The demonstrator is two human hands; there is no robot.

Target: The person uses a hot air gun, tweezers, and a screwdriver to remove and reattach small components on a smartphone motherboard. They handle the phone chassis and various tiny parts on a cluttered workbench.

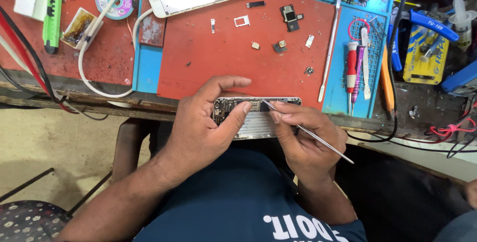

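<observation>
Bright, even daylight, soft shadows, sharp focus, slight wide-angle bending at edges.

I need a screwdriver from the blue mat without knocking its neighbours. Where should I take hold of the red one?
Pinch the red screwdriver by its thick red handle, coming straight down from above. It lies flat, tip toward the table edge, with the purple screwdriver close on one side, so a sideways reach would likely bump that.
</observation>
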